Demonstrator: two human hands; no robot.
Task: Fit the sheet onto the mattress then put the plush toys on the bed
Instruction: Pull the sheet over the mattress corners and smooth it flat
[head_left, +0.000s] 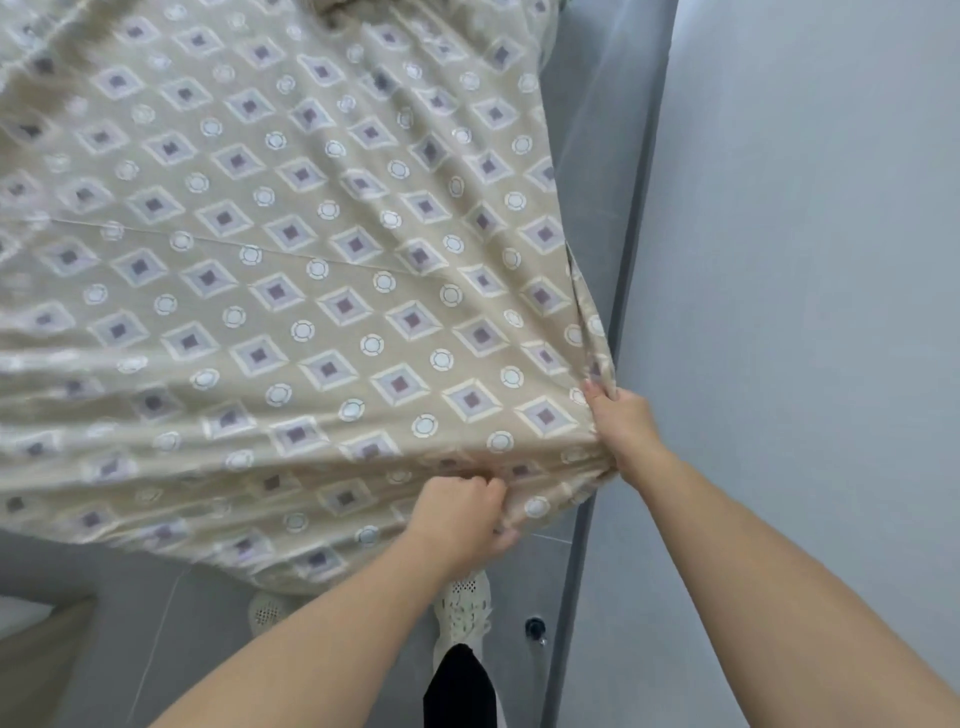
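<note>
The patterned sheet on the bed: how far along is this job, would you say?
Done: the sheet is spread over the top of the bed. In hand: the left hand and the right hand both grip its bunched edge at the near corner by the wall, so that corner looks not yet fitted. Left: finishing the fit and placing the plush toys; none show in this view.
</note>
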